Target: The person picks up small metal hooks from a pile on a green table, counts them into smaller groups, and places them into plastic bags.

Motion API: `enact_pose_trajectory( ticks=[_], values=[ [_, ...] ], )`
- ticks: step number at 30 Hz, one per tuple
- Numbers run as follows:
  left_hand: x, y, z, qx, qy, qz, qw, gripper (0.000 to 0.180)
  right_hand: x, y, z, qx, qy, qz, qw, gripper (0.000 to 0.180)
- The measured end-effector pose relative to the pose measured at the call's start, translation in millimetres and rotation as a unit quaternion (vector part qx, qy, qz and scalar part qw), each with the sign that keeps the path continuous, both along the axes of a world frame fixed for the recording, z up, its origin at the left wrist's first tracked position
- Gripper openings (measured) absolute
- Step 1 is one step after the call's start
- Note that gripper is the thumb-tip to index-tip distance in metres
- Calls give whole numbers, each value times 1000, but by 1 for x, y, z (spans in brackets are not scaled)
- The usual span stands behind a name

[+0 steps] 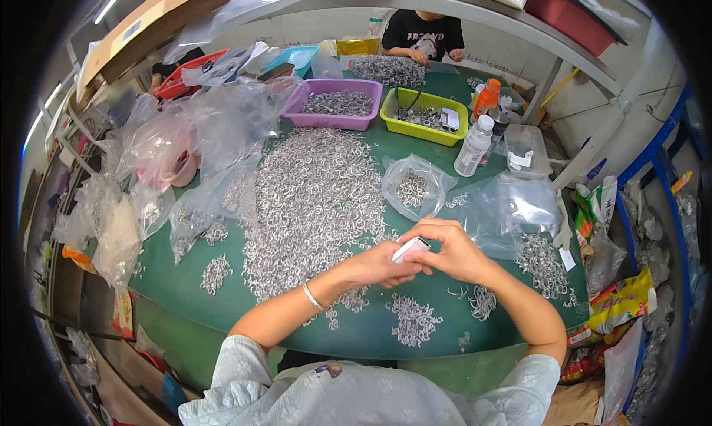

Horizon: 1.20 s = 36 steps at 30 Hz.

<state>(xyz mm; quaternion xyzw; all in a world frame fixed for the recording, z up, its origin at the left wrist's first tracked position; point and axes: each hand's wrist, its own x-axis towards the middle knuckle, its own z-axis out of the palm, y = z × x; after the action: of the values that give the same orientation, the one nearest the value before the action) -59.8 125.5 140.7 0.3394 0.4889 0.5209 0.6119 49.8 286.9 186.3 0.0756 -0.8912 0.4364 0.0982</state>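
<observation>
Head view: both hands (423, 257) pinch a small white packet (410, 249).

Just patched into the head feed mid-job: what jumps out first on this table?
The big heap of small silvery metal clips spread across the middle of the green table. In front of it the left hand and right hand meet around a small white piece. At the far edge, a purple tub and lime tray hold more clips.
</observation>
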Motion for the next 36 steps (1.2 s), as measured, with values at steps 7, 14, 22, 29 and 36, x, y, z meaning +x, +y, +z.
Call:
enact_pose_trajectory(
  ticks=[7,14,22,29,36],
  values=[
    [32,-55,14,151,131,175,964,20,34,-44,1,-97,68,-163,979,10],
    [36,-91,36,143,306,198,920,21,53,-83,39,-25,-135,-63,989,18],
    [-1,-101,83,159,419,89,889,17,32,-90,66,66,-144,-17,987,24],
    [-170,-57,176,268,792,258,484,61,-8,-44,113,270,60,-168,946,18],
    [-277,-28,260,125,924,325,160,53,-115,-4,184,505,274,-244,781,7]
  ],
)
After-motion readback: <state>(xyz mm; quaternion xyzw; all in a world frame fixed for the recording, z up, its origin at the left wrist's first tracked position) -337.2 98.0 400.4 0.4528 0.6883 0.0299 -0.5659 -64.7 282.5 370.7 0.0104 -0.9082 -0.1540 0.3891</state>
